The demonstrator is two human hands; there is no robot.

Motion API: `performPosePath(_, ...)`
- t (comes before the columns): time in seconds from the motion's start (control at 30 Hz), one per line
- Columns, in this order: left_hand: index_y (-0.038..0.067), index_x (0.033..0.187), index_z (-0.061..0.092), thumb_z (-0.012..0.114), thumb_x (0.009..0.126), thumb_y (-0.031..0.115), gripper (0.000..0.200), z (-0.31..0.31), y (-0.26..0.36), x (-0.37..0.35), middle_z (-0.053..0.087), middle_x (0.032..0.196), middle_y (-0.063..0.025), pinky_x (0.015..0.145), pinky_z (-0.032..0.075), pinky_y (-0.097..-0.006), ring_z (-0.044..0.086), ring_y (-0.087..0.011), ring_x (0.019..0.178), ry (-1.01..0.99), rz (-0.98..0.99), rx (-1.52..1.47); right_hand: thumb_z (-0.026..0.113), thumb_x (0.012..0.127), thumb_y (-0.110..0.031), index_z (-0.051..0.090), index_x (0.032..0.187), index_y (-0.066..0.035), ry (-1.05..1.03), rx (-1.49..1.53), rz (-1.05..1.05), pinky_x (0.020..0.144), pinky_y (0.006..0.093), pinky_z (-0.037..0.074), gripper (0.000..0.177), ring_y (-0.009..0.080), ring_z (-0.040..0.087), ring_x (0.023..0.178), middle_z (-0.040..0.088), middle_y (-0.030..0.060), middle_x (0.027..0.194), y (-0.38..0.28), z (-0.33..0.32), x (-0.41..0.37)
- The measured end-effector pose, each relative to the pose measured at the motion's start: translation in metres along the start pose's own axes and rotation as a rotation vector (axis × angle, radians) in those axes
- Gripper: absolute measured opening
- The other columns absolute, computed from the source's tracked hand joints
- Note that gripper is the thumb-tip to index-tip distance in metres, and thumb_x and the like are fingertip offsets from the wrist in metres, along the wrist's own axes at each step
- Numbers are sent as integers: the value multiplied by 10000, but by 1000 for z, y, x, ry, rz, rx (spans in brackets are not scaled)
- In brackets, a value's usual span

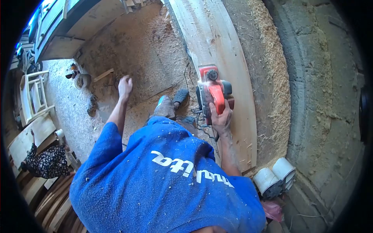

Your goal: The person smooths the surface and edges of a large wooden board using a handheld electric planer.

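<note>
My right hand [222,117] is wrapped around the rear handle of a red and black electric planer [216,97]. The planer rests on a long, wide wooden board [223,42], which runs up and down the right of centre. A dark power cord [202,126] hangs by the planer's left side. My left hand [125,87] is held out in the air over the floor, away from the board. Its fingers are curled in a loose fist, and I see nothing in them.
Wood shavings [272,58] lie along the board's right side. White buckets [267,180] stand at the lower right. A large wooden panel piece [93,19] is at the upper left. Wooden frames [37,93] and another person [46,161] are at the far left.
</note>
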State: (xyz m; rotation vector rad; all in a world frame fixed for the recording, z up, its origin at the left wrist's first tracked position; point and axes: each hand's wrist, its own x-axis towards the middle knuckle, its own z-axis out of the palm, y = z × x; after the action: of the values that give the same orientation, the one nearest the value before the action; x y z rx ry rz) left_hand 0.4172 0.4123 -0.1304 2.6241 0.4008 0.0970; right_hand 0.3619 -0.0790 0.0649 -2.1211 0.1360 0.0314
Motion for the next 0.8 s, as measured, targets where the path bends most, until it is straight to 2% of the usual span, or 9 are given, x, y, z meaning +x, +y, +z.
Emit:
performPosePath(0.13,6,1038,763,635,903,244,302,-16,-37,-109,730,1059,-274,959,540,-480,693,-434,1038,-307,-301,129,738,940,-317,633,1064,13,-19,64,-38,701,489,541,368,439,714,790,697,250,832,-24,22,60)
performPosePath(0.27,5,1068,767,604,907,276,355,-21,-74,-188,726,1106,-276,997,536,-468,691,-424,1095,-531,-494,200,733,933,-371,640,1080,31,-3,23,-128,709,524,531,438,483,695,819,694,284,857,-42,46,117)
performPosePath(0.4,9,1079,768,604,910,276,356,-35,-65,-202,729,1103,-274,1000,536,-470,692,-420,1100,-532,-631,157,709,939,-408,652,1129,33,31,33,-268,757,541,536,484,490,698,869,700,295,902,-55,75,183)
performPosePath(0.53,8,1076,770,617,918,326,387,-24,-79,-173,728,1082,-277,970,539,-480,694,-429,1068,-384,-559,133,711,919,-441,676,1163,-19,9,129,-421,783,532,558,488,477,711,908,723,287,973,-78,111,275)
performPosePath(0.57,2,1076,765,617,931,343,398,-21,-74,-154,726,1076,-277,949,539,-484,695,-429,1053,-376,-610,56,711,923,-393,693,1169,-28,20,108,-425,808,480,567,441,427,726,933,739,251,993,-83,123,303)
performPosePath(0.6,1,1089,759,613,949,344,398,-23,-64,-134,727,1077,-270,946,537,-478,693,-426,1059,-287,-427,83,710,928,-346,710,1176,-36,31,89,-424,832,428,576,397,377,742,957,754,216,1013,-86,133,324)
performPosePath(0.63,5,1108,756,611,960,331,386,-18,-55,-109,732,1090,-255,959,536,-467,691,-420,1076,-251,-414,68,718,916,-376,708,1166,-34,49,10,-407,823,439,579,423,381,742,944,753,221,1003,-90,136,339)
performPosePath(0.73,1,1192,724,605,986,295,378,-10,17,-15,719,1207,-224,1024,513,-422,676,-375,1168,-88,-315,-102,730,888,-431,698,1134,-28,52,-9,-422,820,475,577,474,403,729,918,741,244,996,-91,131,345)
performPosePath(0.8,24,1300,673,593,994,284,409,2,88,47,705,1251,-217,1045,504,-408,670,-358,1191,39,-224,-214,725,891,-341,646,1193,-29,100,-88,-471,791,525,576,442,459,716,940,731,254,1007,-76,114,308)
